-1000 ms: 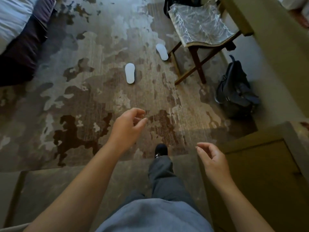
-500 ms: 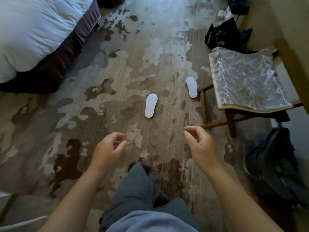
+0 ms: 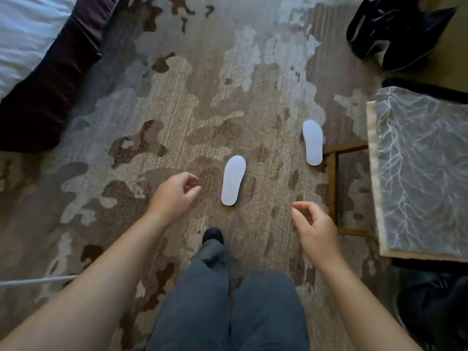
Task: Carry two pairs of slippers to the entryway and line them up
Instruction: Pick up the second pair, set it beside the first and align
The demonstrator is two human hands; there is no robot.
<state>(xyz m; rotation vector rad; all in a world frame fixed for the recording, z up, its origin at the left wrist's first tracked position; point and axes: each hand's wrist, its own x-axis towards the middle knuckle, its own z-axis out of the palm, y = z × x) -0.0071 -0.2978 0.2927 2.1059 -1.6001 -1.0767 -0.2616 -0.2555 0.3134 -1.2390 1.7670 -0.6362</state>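
Two white slippers lie sole-up on the patterned carpet, apart from each other. The nearer slipper [image 3: 233,180] is in the middle of the view, just right of my left hand [image 3: 174,196]. The farther slipper [image 3: 313,142] lies by the wooden leg of a stool. My right hand [image 3: 315,228] hovers below that slipper. Both hands are empty, fingers loosely curled and apart, touching nothing. No other slippers are in view.
A folding stool [image 3: 417,171] with a patterned fabric top stands at the right. Black bags sit at the top right [image 3: 395,31] and bottom right [image 3: 435,307]. A bed [image 3: 38,59] with white bedding fills the top left. My dark-socked foot [image 3: 212,235] is stepping forward.
I have walked toward the slippers, so they now lie close in front of my hands. Both hands stayed raised and empty.
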